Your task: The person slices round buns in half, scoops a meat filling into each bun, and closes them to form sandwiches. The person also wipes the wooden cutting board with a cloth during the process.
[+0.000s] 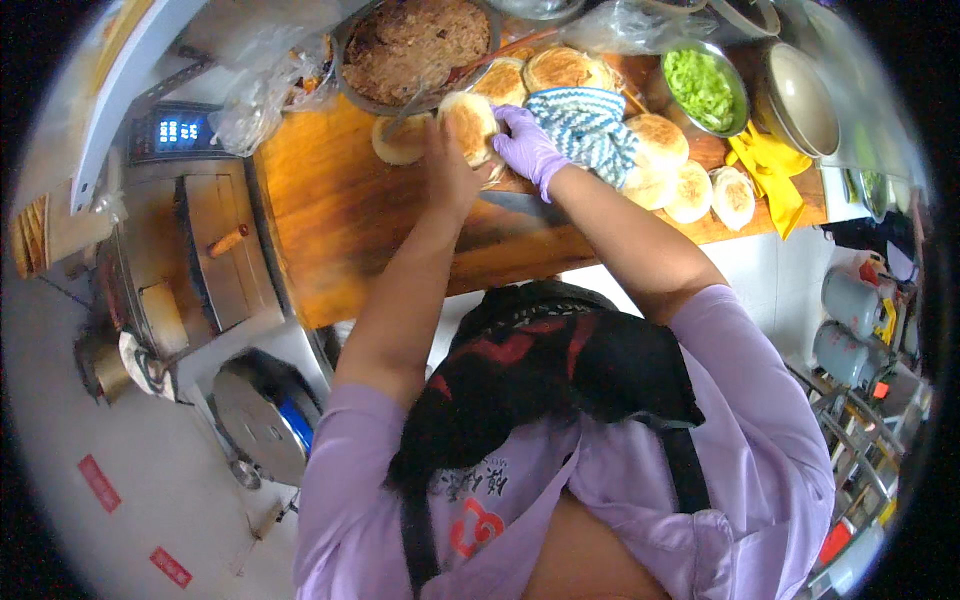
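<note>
A round browned flatbread (474, 129) is held between my bare left hand (450, 163) and my right hand (531, 148), which wears a thin purple glove. Shredded filling or crumb shows at its lower edge. Behind my left fingers, another pale bread round (400, 141) lies on the wooden board with a utensil across it. Right of my gloved hand is a blue-and-white striped cloth (585, 127), with browned flatbreads (568, 69) behind it and several more (686, 191) to its right. A flat, dark, blade-like piece (525, 208) lies below my hands.
A pan of chopped brown filling (416, 49) stands at the back, with a bowl of chopped greens (701, 88) to the right. Beyond are stacked bowls (804, 97) and a yellow cloth (765, 176). Plastic bags (259, 90) and a digital scale (180, 133) are at left.
</note>
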